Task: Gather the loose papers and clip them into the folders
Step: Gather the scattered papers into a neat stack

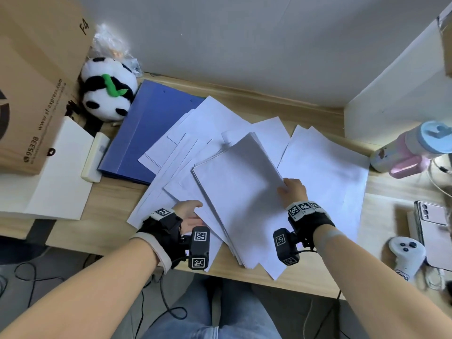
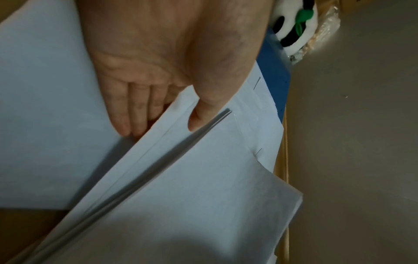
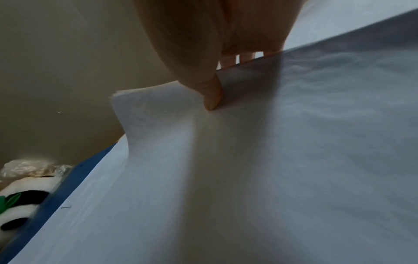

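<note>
A stack of white papers [image 1: 239, 192] is lifted at a tilt over the wooden desk [image 1: 381, 216]. My right hand [image 1: 285, 187] grips its right edge, thumb on top and fingers beneath; the right wrist view shows the right hand [image 3: 226, 80] pinching the stack [image 3: 271, 160]. At the stack's left side my left hand [image 1: 198, 211] has its fingers slid under sheets with the thumb above them. In the left wrist view the left hand [image 2: 162, 128] pinches those sheets [image 2: 192, 178]. More loose papers [image 1: 325, 167] lie fanned underneath. A shut blue folder [image 1: 144, 135] lies at the back left, partly covered.
A panda plush [image 1: 107, 89] and a cardboard box [image 1: 36, 81] stand at the back left, with a white board [image 1: 56, 174] and a cream block [image 1: 94, 155] beside the folder. A pastel bottle [image 1: 411, 150], a phone [image 1: 433, 221] and a white controller [image 1: 406, 250] sit at the right.
</note>
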